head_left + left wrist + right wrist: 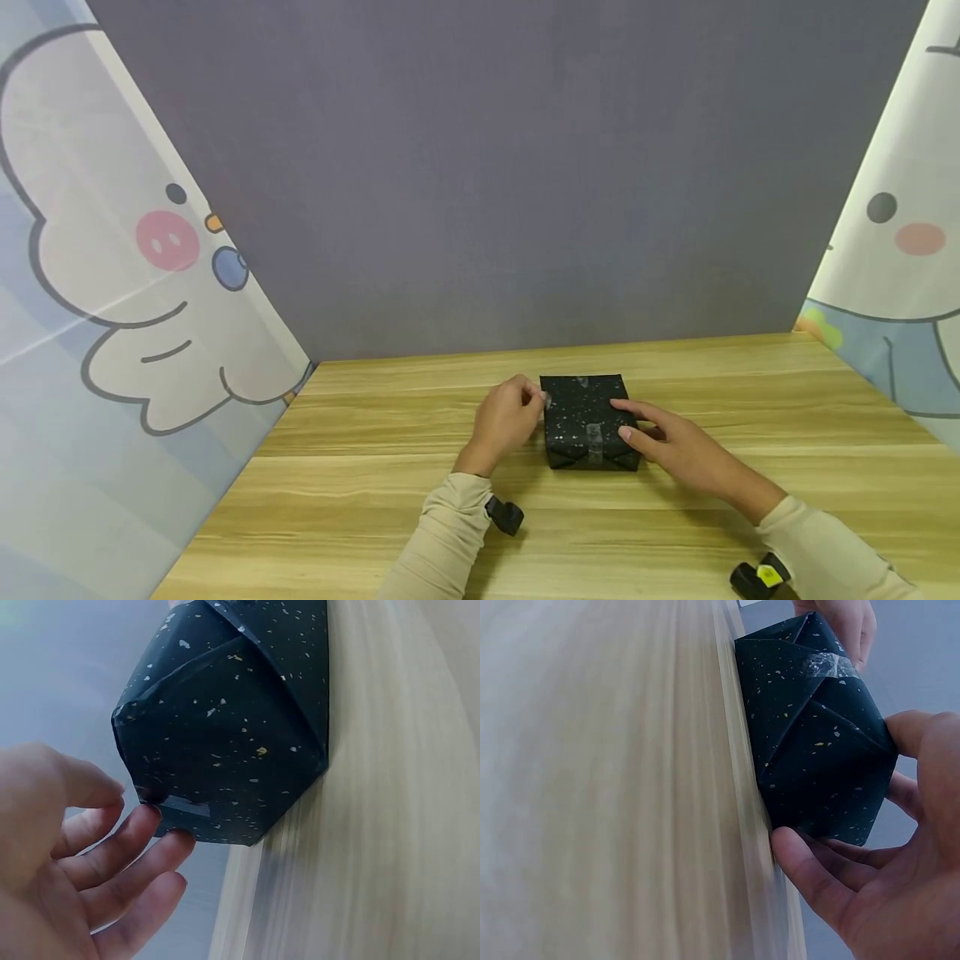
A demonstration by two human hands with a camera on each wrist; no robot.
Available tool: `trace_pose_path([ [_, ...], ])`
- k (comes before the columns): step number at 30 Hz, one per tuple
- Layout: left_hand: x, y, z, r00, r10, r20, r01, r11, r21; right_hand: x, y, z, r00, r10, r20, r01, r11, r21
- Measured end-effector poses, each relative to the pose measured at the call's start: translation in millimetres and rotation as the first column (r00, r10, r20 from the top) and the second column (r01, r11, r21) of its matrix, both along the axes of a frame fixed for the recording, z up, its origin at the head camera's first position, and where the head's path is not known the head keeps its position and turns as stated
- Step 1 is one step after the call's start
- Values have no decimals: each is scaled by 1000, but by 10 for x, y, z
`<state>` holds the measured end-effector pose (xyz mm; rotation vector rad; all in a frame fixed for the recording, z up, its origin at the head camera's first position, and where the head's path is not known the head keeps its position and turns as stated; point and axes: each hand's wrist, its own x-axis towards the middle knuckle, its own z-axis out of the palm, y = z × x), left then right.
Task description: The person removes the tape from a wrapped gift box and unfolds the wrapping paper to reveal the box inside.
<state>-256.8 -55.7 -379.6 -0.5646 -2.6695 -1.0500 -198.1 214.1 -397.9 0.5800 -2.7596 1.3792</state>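
Observation:
A box wrapped in black speckled paper (pixel 581 417) lies on the wooden table, with folded flaps at its ends. Clear tape (pixel 594 442) crosses its near side, and another small piece shows on its top far edge. At its left edge my left hand (pixel 506 421) pinches a bit of clear tape between thumb and index finger. In the left wrist view a tape strip (pixel 186 806) lies against the box beside those fingertips. My right hand (pixel 678 446) holds the box at its right end, thumb and index finger on top and other fingers low along the side.
The wooden table (pixel 360 517) runs back to a grey panel (pixel 480 183). Cartoon-printed sheets (pixel 112 250) stand at the left and right. Black wrist cameras (pixel 505 515) sit on both sleeves.

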Motion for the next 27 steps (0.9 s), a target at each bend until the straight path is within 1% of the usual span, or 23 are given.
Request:
trace_pose_path([
  [4,8,-5,-3,998,-4,69,0,998,67,-2,3,-3,1000,1,4,-1,1000,-3],
  [6,11,0,-5,997,-7,80,1,997,75,-2,3,-3,1000,0,7,0,1000,-2],
  [9,21,19,-11,998,6,66,-9,998,56,-3,3,-2,1000,-4,9,4,1000,1],
  [11,29,37,-17,999,10,34,-10,1000,25,-5,3,-1,1000,-5,9,5,1000,3],
  [14,39,59,-21,1000,-2,-12,1,1000,-15,-8,3,2,1000,-7,6,7,1000,7],
  [16,41,66,-25,999,-18,-28,18,1000,-20,-8,2,5,1000,-5,-2,6,1000,10],
  [18,42,71,-23,999,-29,-21,29,1000,-5,-8,0,4,1000,-5,-11,5,1000,13],
  [22,46,74,-15,999,-33,2,33,999,39,-5,-3,3,1000,-7,-19,7,1000,11],
  [27,33,67,-18,999,-25,25,23,996,85,1,-2,4,1000,-8,-9,8,1000,2],
])
